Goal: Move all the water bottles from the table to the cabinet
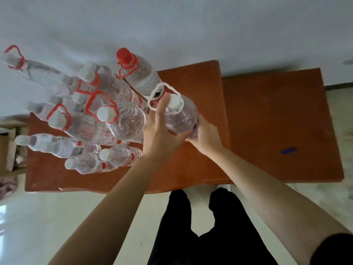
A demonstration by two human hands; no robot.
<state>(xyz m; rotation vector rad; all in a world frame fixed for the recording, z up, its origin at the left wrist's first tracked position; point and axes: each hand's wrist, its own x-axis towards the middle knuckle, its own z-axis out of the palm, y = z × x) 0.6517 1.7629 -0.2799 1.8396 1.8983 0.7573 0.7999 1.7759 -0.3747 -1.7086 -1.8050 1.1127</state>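
Black trousers (200,226) and two bare forearms fill the near view, above a pale, glossy floor (57,217).

Both hands hold one bottle (181,117) of clear, ribbed plastic. It has a white screw cap (174,102) and a thin white carrying loop (162,87). The left hand (162,129) grips its left side, with the fingers stretched up toward the loop and the thumb hooked under. The right hand (205,137) is curled round the lower right side and shows one dark nail. The bottle is over the middle of the counter (181,169), at the right edge of the other bottles. The hands hide its base, so I cannot tell whether it rests on the wood.

The counter is smooth reddish-brown wood with rounded corners. Its left half carries the bottles (122,123), which are crowded and touching. Three small white-capped ones (118,155) stand nearest. Behind them are larger ones with red loops, but blur prevents a sure count; there are roughly ten in all. One red-capped bottle (141,75) stands at the back, just beyond the held one.

A second top (277,115) of the same wood adjoins on the right and bears one blue strip (288,150). An open cardboard box (7,146) sits at the far left. Beyond everything is a plain grey-white wall (191,25).
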